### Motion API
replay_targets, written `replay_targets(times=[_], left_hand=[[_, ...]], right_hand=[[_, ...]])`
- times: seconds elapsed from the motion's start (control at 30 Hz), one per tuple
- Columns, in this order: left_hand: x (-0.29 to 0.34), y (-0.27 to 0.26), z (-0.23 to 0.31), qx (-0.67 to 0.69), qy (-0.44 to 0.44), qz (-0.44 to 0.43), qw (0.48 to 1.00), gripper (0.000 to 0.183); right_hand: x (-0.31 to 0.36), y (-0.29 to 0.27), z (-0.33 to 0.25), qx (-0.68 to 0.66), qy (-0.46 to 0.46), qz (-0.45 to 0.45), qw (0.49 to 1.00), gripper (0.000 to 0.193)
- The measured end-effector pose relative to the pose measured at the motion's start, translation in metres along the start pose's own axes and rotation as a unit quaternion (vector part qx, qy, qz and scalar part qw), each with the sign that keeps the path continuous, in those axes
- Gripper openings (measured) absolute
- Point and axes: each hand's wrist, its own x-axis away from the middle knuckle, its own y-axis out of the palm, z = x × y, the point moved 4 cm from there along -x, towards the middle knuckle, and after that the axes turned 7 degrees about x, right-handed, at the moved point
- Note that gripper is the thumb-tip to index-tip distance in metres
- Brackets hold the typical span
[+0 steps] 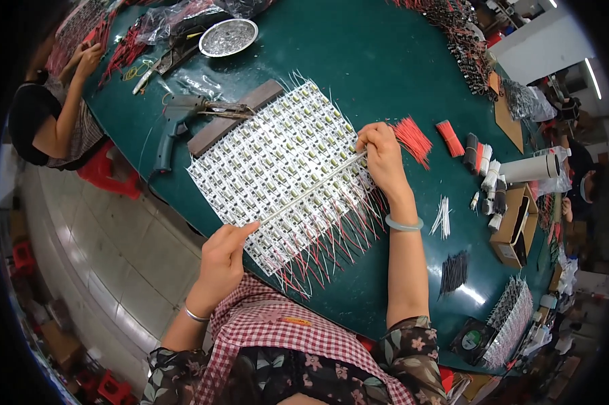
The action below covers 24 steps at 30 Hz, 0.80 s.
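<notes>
A large white panel of small circuit boards (250, 155), set with rows of green and dark components, lies on the green table before me. Red, black and white wires (331, 250) stick out along its near edge. A thin pale strip (311, 189) stretches slantwise over the panel. My left hand (223, 253) pinches its near left end, and my right hand (382, 155) grips its far right end. Whether the strip touches the boards I cannot tell. A dark bar (206, 137) lies along the panel's far left edge, with a grey-green soldering gun (171, 131) beside it.
Right of the panel lie bundles of red wires (412, 140), white wires (442, 217) and black wires (454, 272). Further right are a cardboard box (513, 236) and a white roll (527, 169). A metal bowl (228, 37) stands at the back. Another person (51, 125) sits at the left.
</notes>
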Motion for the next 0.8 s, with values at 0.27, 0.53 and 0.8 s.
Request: replay_targets(times=[0.27,0.53,0.8], left_hand=[[0.002,0.008,0.005,-0.076,0.072,-0.012,0.994,0.049],[0.007,0.017,0.013,-0.193,0.11,-0.077,0.972,0.066],[0.014,0.018,0.012,-0.196,0.099,-0.132,0.966,0.078]], right_hand=[[0.022,-0.008,-0.004,-0.058,0.059,0.02,0.996,0.014],[0.023,-0.006,-0.002,-0.079,0.076,0.002,0.994,0.014],[0.025,-0.007,-0.007,-0.096,0.093,-0.021,0.991,0.012]])
